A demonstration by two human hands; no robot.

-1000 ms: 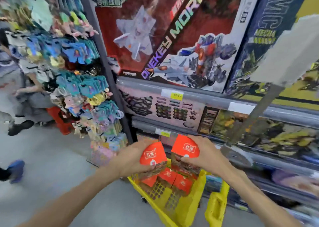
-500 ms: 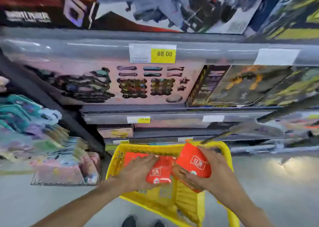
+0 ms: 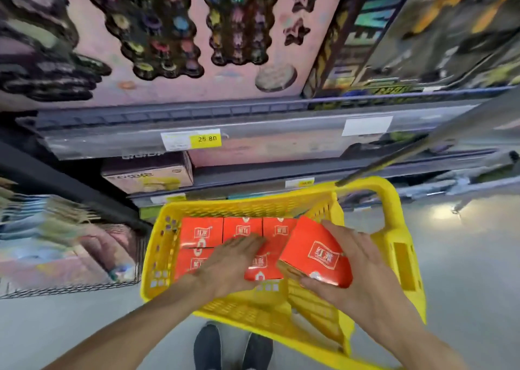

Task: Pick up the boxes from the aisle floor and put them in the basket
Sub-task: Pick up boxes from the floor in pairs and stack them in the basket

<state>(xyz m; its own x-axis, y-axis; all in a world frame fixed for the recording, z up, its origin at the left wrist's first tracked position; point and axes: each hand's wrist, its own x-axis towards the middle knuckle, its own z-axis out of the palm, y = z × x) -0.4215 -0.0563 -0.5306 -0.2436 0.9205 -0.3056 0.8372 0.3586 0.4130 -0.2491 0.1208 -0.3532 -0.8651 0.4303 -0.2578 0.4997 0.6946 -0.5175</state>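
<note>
Right hand (image 3: 363,268) clasping a tilted red box (image 3: 315,254) over the yellow basket (image 3: 394,246); left hand (image 3: 228,265) flat, fingers spread, pressing a box (image 3: 260,267) inside.

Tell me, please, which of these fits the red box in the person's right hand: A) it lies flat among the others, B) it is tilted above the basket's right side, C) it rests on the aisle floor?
B: the right hand grips the red box tilted, above the yellow basket.
</note>
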